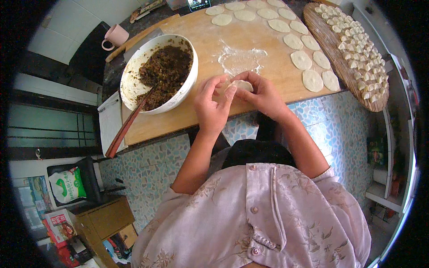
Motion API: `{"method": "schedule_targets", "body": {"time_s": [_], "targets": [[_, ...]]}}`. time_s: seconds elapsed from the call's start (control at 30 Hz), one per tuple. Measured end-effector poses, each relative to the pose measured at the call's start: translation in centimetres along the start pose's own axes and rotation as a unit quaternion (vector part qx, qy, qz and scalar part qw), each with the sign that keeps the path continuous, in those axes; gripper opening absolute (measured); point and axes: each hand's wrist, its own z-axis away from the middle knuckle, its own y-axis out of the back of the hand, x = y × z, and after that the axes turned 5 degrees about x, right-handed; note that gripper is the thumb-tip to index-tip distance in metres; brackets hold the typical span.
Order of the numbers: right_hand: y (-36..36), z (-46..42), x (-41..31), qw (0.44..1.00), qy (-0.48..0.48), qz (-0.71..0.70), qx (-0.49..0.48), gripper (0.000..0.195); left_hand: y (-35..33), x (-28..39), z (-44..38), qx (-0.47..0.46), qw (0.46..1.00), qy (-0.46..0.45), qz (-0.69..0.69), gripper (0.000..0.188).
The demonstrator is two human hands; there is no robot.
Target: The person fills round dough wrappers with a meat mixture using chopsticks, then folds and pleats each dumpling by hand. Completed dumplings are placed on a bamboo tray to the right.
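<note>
Between my two hands is a folded dumpling [242, 85], pale and half-moon shaped, held above the near edge of a wooden board [207, 43]. My left hand [213, 104] touches its left end with thumb and fingers. The fingers and thumb of my right hand [263, 95] pinch its right side. Left of my hands stands a white bowl [129, 83] of dark minced filling [167, 67]. A brown-handled utensil [129, 124] rests in the filling, its handle sticking out over the bowl's near rim. Loose flour [239, 62] lies on the board just beyond my hands.
Several round dough wrappers [301, 60] line the board's back and right side. A ribbed oval tray [330, 53] at the right bears rows of shaped dumplings [360, 50]. A rolling pin [117, 53], a pink mug [116, 35] and a phone [198, 4] sit around the board.
</note>
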Motion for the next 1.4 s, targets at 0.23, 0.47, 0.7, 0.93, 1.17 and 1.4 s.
{"method": "schedule_targets", "body": {"time_s": [0.23,0.47,0.7,0.93,1.17,1.4], "targets": [[0.2,-0.1,-0.7,0.998,-0.006,0.047,-0.037,0.027,0.6,-0.6,0.1,-0.050,0.999,0.004,0.009,0.012],[0.2,-0.1,-0.3,0.997,-0.012,0.066,-0.040,0.033,0.1,-0.8,0.0,0.001,0.997,0.032,0.070,0.012],[0.4,0.0,-1.2,0.987,-0.014,0.145,-0.071,0.033,0.7,-0.3,0.2,-0.030,0.998,0.042,0.031,0.009],[0.5,0.0,-1.3,0.992,-0.020,0.077,-0.095,0.027,0.0,-0.4,0.3,0.011,0.987,0.100,0.128,0.011],[0.3,-0.1,-1.0,0.992,0.038,0.093,-0.079,0.032,0.4,-1.0,0.1,-0.043,0.995,0.053,0.076,0.012],[0.1,-0.2,-0.4,0.994,0.033,0.095,-0.051,0.034,0.1,-0.9,0.0,-0.071,0.993,0.033,0.083,0.010]]}}
